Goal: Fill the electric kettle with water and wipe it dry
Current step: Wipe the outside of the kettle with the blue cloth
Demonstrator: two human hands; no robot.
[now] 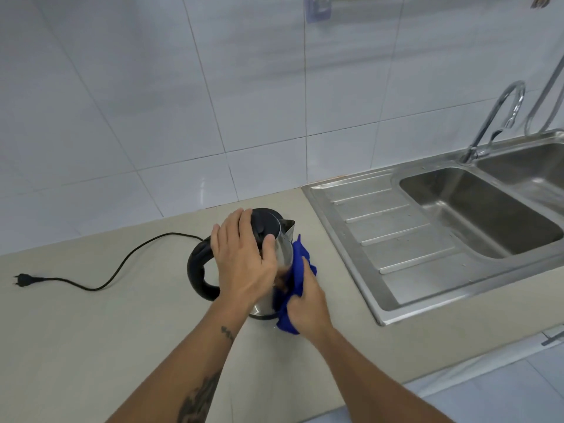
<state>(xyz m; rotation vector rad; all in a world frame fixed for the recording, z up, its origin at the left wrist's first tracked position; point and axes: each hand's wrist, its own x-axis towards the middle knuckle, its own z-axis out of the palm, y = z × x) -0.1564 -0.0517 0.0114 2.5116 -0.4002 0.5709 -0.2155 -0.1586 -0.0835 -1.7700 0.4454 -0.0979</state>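
A steel electric kettle with a black lid and black handle stands upright on the beige counter, its spout pointing toward the sink. My left hand lies flat over the lid, fingers spread, holding the kettle down. My right hand presses a blue cloth against the kettle's right side. The kettle's lower body and base are mostly hidden behind my hands and the cloth.
A black power cord runs left from the kettle to an unplugged plug. A steel sink with drainboard sits to the right, with a curved tap behind it. A tiled wall backs the counter.
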